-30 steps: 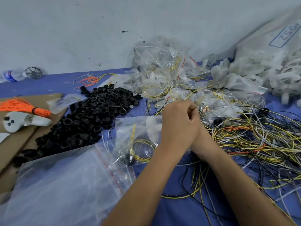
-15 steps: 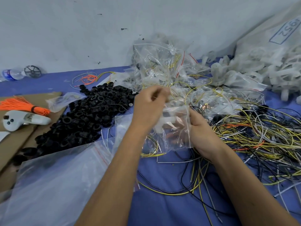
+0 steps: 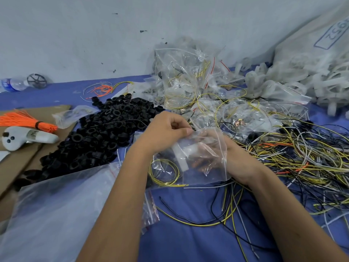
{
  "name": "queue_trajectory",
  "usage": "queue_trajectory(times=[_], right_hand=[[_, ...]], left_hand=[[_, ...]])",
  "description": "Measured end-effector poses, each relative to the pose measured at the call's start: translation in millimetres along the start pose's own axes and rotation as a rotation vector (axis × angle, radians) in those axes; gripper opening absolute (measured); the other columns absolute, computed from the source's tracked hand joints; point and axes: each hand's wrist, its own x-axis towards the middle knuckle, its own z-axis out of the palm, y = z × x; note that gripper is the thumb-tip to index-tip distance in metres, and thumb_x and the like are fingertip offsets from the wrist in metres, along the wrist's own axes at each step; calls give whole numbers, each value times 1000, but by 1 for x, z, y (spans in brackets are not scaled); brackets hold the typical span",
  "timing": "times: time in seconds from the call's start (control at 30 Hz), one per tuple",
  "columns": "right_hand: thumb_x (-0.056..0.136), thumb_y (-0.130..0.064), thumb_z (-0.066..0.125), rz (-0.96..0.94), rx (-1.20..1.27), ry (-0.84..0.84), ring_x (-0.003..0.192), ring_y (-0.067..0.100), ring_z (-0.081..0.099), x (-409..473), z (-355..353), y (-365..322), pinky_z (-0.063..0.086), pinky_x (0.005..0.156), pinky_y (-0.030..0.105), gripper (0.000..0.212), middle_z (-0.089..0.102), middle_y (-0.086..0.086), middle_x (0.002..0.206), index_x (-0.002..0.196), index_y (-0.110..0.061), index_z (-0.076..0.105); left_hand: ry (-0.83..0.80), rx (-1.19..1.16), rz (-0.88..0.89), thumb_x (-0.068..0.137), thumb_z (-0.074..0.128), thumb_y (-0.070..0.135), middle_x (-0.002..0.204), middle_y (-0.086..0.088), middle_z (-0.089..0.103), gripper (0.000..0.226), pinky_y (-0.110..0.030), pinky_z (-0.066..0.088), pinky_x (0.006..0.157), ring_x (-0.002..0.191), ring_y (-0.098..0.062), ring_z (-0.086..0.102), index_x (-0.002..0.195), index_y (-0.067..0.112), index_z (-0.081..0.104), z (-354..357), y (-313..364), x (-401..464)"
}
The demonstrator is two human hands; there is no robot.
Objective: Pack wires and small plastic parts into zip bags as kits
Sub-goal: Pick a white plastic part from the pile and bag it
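Note:
A clear zip bag (image 3: 200,159) hangs between my hands over the blue table, with a white plastic part and coiled yellow wire inside. My left hand (image 3: 164,133) pinches the bag's top edge with thumb and fingers. My right hand (image 3: 232,159) holds the bag from behind and is partly hidden by the plastic. A heap of black plastic rings (image 3: 98,133) lies to the left. Loose yellow, black and grey wires (image 3: 302,157) are tangled on the right. Filled zip bags (image 3: 190,80) pile up at the back.
A stack of empty zip bags (image 3: 56,208) lies at the front left. An orange wire bundle (image 3: 24,121) and a white controller (image 3: 28,138) rest on cardboard at the left. White plastic parts (image 3: 302,80) spill from a sack at the back right. A water bottle (image 3: 13,85) lies by the wall.
The hands have come apart from a clasped position. The bag has been lifted and now hangs lower between them, the left hand pinching its top edge.

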Motion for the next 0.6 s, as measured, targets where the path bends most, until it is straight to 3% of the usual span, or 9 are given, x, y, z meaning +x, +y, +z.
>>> queue_trajectory(times=[0.1,0.2,0.27,0.4,0.5,0.6], right_hand=[[96,-13,65,-31,-146,-67,66,27,66,0,0,0,55,55,35,17,71,10,100,106,-3,55],[99,-9,60,-47,-149,-128,60,25,65,0,2,-1,53,52,28,10,68,20,113,104,-3,54],[98,-9,61,-61,-133,-90,61,28,68,1,5,0,53,50,28,12,70,11,102,107,-4,57],[94,-14,69,-111,-305,74,60,18,64,6,6,6,51,52,29,16,66,-2,74,102,-1,65],[97,-5,63,-42,-49,88,64,23,64,6,8,7,56,56,36,10,64,2,73,104,2,59],[98,2,55,22,189,73,81,36,72,8,16,5,62,82,50,8,71,20,87,102,-5,52]], left_hand=[[84,21,35,89,77,12,79,-9,75,10,-37,55,73,70,-17,64,80,17,79,1,3,3],[103,24,50,89,77,11,77,-8,74,17,-38,56,75,72,-26,67,76,22,77,5,6,4],[116,48,52,89,77,11,74,-2,73,16,-33,55,72,68,-14,63,77,22,77,8,8,4],[148,80,44,89,76,13,70,3,70,11,-21,48,63,62,-5,56,80,18,77,10,9,3],[181,81,49,89,76,14,64,11,68,15,-11,42,60,56,3,54,76,21,76,12,11,3],[204,66,54,88,77,13,64,12,68,16,-8,39,58,55,5,54,75,21,76,12,14,4]])
